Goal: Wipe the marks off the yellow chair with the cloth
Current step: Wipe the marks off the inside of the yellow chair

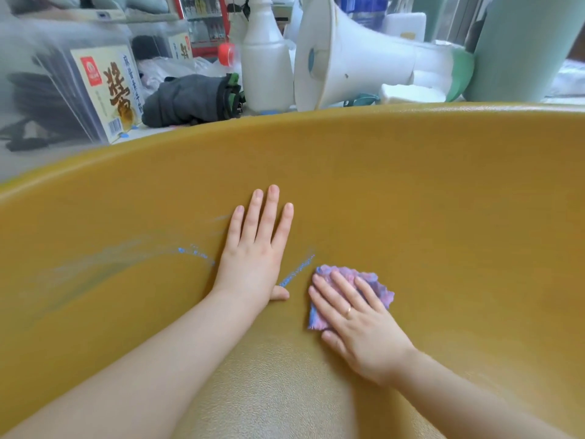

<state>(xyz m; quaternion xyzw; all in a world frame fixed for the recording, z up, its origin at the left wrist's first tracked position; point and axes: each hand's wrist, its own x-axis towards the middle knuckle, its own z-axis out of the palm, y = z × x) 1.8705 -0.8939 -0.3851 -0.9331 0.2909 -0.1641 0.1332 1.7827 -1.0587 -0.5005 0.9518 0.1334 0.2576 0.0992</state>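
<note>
Both arms reach onto the yellow chair [411, 191]. Left hand [253, 245] lies flat, holding nothing. Right hand [357, 318] presses the cloth [376, 283] flat beside blue marks [296, 270]. Wiping is underway; next, rub left over them.

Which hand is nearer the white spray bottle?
Left. The left hand lies flat almost directly below the spray bottle; the right hand presses the cloth lower right.

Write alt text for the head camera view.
A right hand presses a purple cloth flat on a yellow chair, beside a blue mark. The left hand rests flat nearby; fainter blue smears lie to its left.
</note>
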